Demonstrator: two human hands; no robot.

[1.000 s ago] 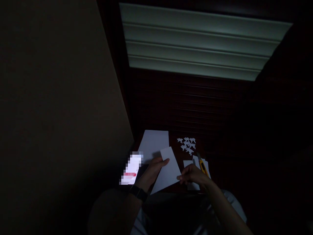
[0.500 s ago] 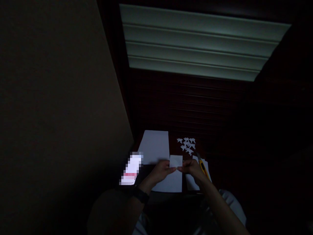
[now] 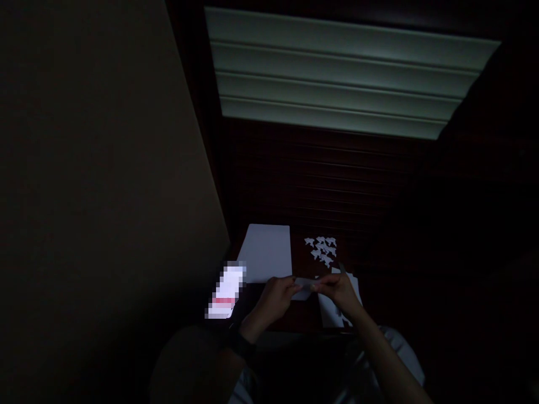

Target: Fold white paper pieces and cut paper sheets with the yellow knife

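Note:
Both my hands meet over a dark table in a dim room. My left hand [image 3: 275, 294] and my right hand [image 3: 337, 289] each pinch an end of a folded white paper strip [image 3: 304, 287], held just above the table. Only a narrow band of the strip shows between my fingers. A watch sits on my left wrist. Under my right hand lie white paper pieces [image 3: 330, 311], and the yellow cutter seen earlier is hidden behind that hand.
A larger white sheet [image 3: 267, 249] lies behind my hands. A cluster of several small folded paper shapes [image 3: 322, 248] sits at the back right. A lit phone screen [image 3: 227, 292] glows at the left. A beige wall stands left; pale slats run above.
The white sheet went from lying open under my hands to folded over, and now to a narrow strip lifted between both hands. My right hand has moved over the yellow cutter.

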